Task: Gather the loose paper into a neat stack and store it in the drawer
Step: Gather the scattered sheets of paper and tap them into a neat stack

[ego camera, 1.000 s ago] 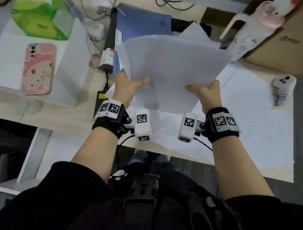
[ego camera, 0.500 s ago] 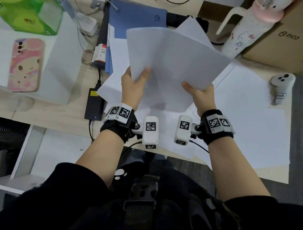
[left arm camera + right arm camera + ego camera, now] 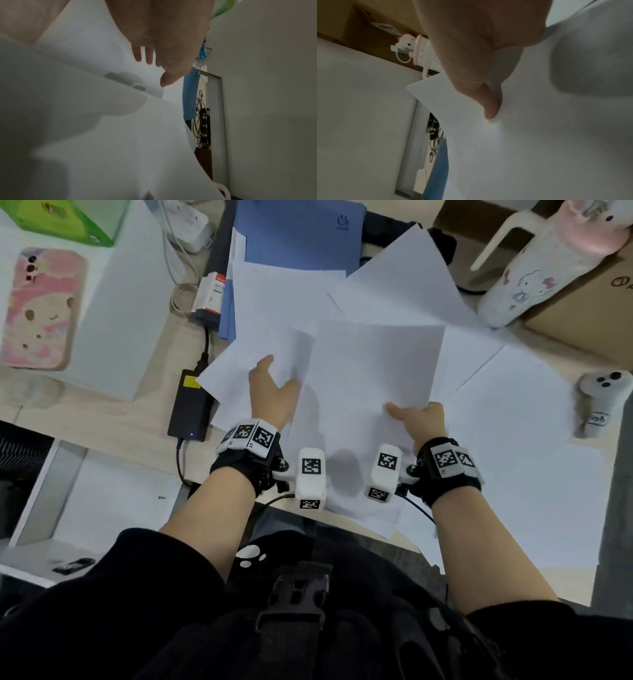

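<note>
My right hand [image 3: 414, 414] pinches the near edge of a small stack of white paper [image 3: 373, 364], thumb on top, holding it low over the desk. In the right wrist view the thumb [image 3: 489, 108] presses on the stack [image 3: 522, 148]. My left hand [image 3: 274, 385] is free of the stack and hovers with straight fingers over a loose sheet [image 3: 233, 374] to its left. The left wrist view shows those fingers [image 3: 149, 56] spread above white paper [image 3: 102, 135]. More loose sheets lie at the back [image 3: 404, 275] and at the right [image 3: 513, 412].
Behind the paper lies a blue folder [image 3: 298, 231]. A black power adapter [image 3: 190, 405] and a white box [image 3: 126, 302] bearing a pink phone [image 3: 37, 309] are at left. A cartoon bottle [image 3: 534, 275], cardboard box [image 3: 589, 313] and white controller [image 3: 601, 402] stand at right.
The stack came down from its raised, tilted pose to low over the desk. My left hand let go of it and moved left over a loose sheet; my right hand alone holds it.
</note>
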Tool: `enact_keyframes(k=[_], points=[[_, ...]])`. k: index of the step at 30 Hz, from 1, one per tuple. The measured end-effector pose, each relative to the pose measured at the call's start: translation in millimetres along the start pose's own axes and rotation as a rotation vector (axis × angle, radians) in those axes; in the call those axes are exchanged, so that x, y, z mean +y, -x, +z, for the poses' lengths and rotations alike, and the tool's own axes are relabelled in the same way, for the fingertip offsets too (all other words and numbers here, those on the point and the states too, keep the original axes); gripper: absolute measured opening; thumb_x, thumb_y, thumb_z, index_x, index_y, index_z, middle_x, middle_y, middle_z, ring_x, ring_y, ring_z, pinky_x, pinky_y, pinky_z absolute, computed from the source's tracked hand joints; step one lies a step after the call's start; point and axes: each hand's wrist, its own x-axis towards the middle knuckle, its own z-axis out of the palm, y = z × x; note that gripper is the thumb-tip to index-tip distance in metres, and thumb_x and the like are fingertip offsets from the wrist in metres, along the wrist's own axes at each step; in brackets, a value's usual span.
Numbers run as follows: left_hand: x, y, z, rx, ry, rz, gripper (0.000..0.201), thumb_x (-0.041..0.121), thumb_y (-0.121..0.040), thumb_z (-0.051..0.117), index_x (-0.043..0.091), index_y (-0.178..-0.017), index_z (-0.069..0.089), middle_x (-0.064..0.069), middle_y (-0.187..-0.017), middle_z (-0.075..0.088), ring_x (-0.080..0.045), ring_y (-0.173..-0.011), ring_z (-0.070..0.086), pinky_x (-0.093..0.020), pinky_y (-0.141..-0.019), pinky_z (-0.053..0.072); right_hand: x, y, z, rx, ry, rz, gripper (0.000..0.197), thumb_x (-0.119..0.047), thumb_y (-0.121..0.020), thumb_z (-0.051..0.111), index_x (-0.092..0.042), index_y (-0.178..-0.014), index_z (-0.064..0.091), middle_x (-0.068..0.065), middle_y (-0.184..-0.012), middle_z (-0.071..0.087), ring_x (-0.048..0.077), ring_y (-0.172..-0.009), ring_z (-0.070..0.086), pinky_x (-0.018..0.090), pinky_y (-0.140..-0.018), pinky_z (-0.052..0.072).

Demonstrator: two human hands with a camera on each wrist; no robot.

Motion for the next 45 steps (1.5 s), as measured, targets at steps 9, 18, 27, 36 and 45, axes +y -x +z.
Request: enact_keyframes(k=[9, 18, 27, 36, 45], points=[[-10, -63, -29, 0.086, -0.498, -0.007, 0.056, 0.015, -0.083, 0.057, 0.014, -0.136, 0.040, -0.009, -0.150, 0.030, -0.027, -0.144, 0.017, -0.053, -0.117, 0.011, 16, -14, 39, 0.156, 0.095, 0.122, 0.044, -0.016, -0.074, 0.077, 0.006, -0.109, 0.061, 0.019, -0.112, 0.067, 0.032, -0.103, 0.064, 0.038, -0.088, 0.053], [-19, -65, -38, 0.118, -0.446, -0.044, 0.034, 0.012, -0.083, 0.054, 0.014, -0.117, 0.053, -0.010, -0.119, 0.062, -0.032, -0.109, 0.057, -0.044, -0.097, 0.044, 26, -20, 54, 0.265, 0.165, 0.158, 0.039, -0.019, -0.081, 0.071, 0.003, -0.113, 0.063, 0.017, -0.116, 0.066, 0.030, -0.107, 0.063, 0.025, -0.078, 0.045], [-15, -50, -47, -0.009, -0.569, 0.087, 0.036, 0.012, -0.091, 0.052, 0.010, -0.127, 0.053, -0.014, -0.125, 0.058, -0.033, -0.109, 0.058, -0.036, -0.085, 0.046, 42, -18, 48, 0.279, 0.147, 0.181, 0.039, -0.021, -0.080, 0.072, 0.001, -0.112, 0.063, 0.017, -0.116, 0.066, 0.030, -0.108, 0.063, 0.027, -0.078, 0.045], [9, -53, -51, 0.044, -0.665, 0.251, 0.039, 0.003, -0.093, 0.040, 0.016, -0.127, 0.053, -0.015, -0.102, 0.066, -0.032, -0.102, 0.056, -0.044, -0.114, 0.012, 25, -6, 31, 0.110, -0.006, -0.074, 0.014, -0.008, -0.075, 0.073, -0.006, -0.086, 0.064, 0.011, -0.089, 0.065, 0.023, -0.079, 0.062, 0.037, -0.079, 0.053], [42, -67, -48, -0.188, -0.592, 0.410, 0.031, 0.007, -0.090, 0.035, 0.019, -0.103, 0.060, -0.007, -0.099, 0.067, -0.026, -0.104, 0.054, -0.042, -0.105, 0.020, -11, -11, 28, -0.024, 0.148, -0.306, 0.020, -0.007, -0.085, 0.063, 0.006, -0.100, 0.063, 0.010, -0.087, 0.060, 0.019, -0.081, 0.054, 0.029, -0.070, 0.043]])
